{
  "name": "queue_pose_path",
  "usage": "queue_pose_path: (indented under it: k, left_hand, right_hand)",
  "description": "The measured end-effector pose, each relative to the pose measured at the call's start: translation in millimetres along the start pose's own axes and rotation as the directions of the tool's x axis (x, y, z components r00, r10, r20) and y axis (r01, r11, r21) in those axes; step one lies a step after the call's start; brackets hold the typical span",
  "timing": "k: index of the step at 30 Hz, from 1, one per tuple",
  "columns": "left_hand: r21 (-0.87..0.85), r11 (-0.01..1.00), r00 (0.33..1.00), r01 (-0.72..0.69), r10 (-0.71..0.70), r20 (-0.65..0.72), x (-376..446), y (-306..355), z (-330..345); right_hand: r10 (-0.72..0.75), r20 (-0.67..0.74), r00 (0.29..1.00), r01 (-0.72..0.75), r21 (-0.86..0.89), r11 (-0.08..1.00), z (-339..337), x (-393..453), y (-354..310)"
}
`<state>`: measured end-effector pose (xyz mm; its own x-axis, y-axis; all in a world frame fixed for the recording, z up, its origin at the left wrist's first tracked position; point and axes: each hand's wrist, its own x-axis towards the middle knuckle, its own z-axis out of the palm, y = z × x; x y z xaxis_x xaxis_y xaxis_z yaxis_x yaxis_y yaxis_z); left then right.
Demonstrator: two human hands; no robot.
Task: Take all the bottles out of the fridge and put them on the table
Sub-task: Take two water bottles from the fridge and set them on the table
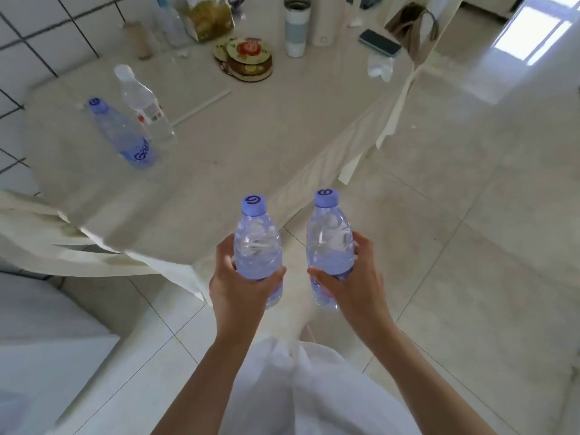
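Bottles, clear plastic with lilac caps, left bottle (257, 246) gripped by left hand (238, 284), right bottle (329, 246) by right hand (354, 284)

Clear glossy plastic bottles (257, 246), matt cloth-covered table (219, 146), glossy tiled floor (470, 215).

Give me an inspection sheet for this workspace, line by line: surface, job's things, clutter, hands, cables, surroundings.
Surface: table under a pale cloth, with free space at its near side.
Job's things: two bottles stand on the table, a purple-capped one and a clear one; two more purple-capped bottles are carried upright, left bottle, right bottle.
Clutter: coasters, tumbler, phone, tissue, snack bag.
Hands: left hand grips the left bottle; right hand grips the right bottle.
Cables: nothing seen.
Surroundings: tiled wall, glossy floor.
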<state>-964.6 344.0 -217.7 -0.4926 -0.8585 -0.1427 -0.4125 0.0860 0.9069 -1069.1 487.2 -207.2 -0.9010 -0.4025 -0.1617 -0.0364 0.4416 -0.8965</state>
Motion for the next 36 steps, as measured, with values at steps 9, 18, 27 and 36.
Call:
queue_pose_path:
  k: [9,18,27,36]
  left_hand:
    - [-0.037,0.994,0.976,0.101,-0.106,-0.188,85.1,20.7,25.7]
    - [0.068,0.988,0.949,0.142,-0.117,-0.294,222.3,33.2,31.3]
    - [0.068,0.983,0.904,0.171,-0.129,-0.407,343.7,46.0,34.3]
    - [0.019,0.979,0.815,0.205,-0.16,-0.557,433.3,44.0,65.4]
  right_hand:
    - [-0.075,0.095,0.993,0.077,-0.01,0.997,21.0,119.0,-28.3]
    - [-0.138,0.214,0.967,0.148,-0.032,0.988,99.5,248.9,-75.7]
    - [-0.154,0.305,0.94,0.179,-0.057,0.982,168.3,357.8,-122.4]
    - [-0.15,0.433,0.889,0.221,-0.118,0.968,221.5,452.6,-145.3]
